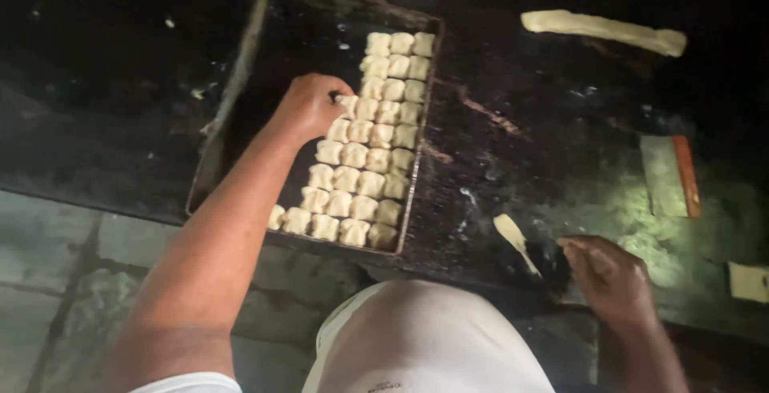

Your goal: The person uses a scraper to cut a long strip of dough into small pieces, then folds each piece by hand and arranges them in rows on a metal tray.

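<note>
Left hand point(308, 106), centre-left of frame: fingers pinched on a dough piece point(346, 103), being set at the left edge of the dough rows point(376, 149) in the dark baking tray point(240, 80); best seated snug against neighbours. Right hand point(606, 274), lower right: loosely curled, grip cannot be told, beside a dough strip point(514, 238).

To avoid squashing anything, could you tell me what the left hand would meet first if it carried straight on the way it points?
Probably the rows of dough pieces in the tray: the left hand points right, its fingertips already at one piece there.
</note>
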